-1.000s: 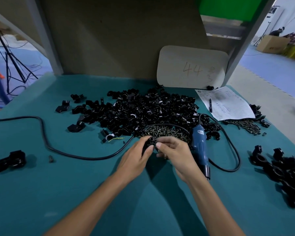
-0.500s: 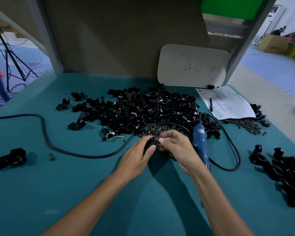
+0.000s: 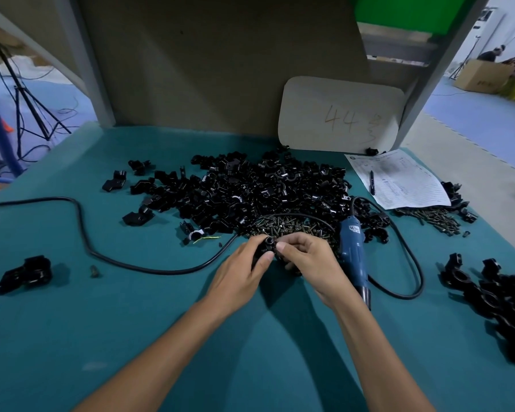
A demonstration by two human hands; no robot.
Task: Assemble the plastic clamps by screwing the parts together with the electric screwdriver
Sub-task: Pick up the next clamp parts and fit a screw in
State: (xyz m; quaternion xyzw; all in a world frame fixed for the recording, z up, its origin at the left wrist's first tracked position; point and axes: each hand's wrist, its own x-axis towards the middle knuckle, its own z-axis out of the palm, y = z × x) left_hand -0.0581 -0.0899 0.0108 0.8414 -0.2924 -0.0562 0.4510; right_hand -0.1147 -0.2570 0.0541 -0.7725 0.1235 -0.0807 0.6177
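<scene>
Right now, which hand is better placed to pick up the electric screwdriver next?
Right, probably. The electric screwdriver lies just beside the right hand, on its outer side. The left hand grips the clamp and would have to reach across both.

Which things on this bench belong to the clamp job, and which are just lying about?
Job: clamp in the left hand and right hand; pile of clamp parts; screws; electric screwdriver; assembled clamps.
Lying about: paper form; pen; numbered board.
</scene>
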